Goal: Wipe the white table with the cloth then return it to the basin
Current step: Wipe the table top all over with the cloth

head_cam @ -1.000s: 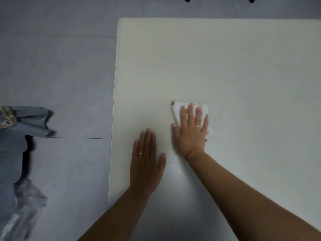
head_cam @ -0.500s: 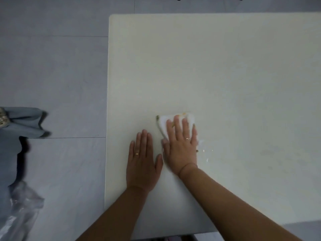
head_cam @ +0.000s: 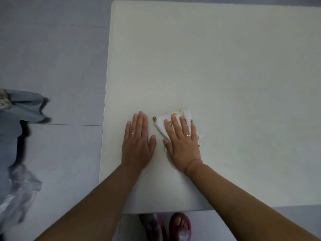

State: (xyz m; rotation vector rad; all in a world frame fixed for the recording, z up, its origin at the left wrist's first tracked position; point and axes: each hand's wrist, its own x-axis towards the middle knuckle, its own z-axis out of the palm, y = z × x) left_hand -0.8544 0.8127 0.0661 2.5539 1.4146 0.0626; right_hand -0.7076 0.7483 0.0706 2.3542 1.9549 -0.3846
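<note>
The white table (head_cam: pixel 217 66) fills most of the view. A small white cloth (head_cam: pixel 160 125) with yellow marks lies flat on it near the front left corner. My right hand (head_cam: pixel 182 141) presses down on the cloth with fingers spread, covering most of it. My left hand (head_cam: pixel 138 143) rests flat on the bare tabletop just left of the cloth, holding nothing. The basin is not in view.
The table's left edge (head_cam: pixel 104 119) and front edge (head_cam: pixel 165 212) are close to my hands. Grey tiled floor (head_cam: pixel 52 58) lies to the left. Grey-blue fabric (head_cam: pixel 15 119) and a clear plastic bag (head_cam: pixel 19 192) sit at far left. My foot in a red sandal (head_cam: pixel 180 225) shows below the table.
My right hand has drawn the cloth back toward the front edge. The left hand stayed flat beside it. The view tilted down, so the table's front edge and my foot now show.
</note>
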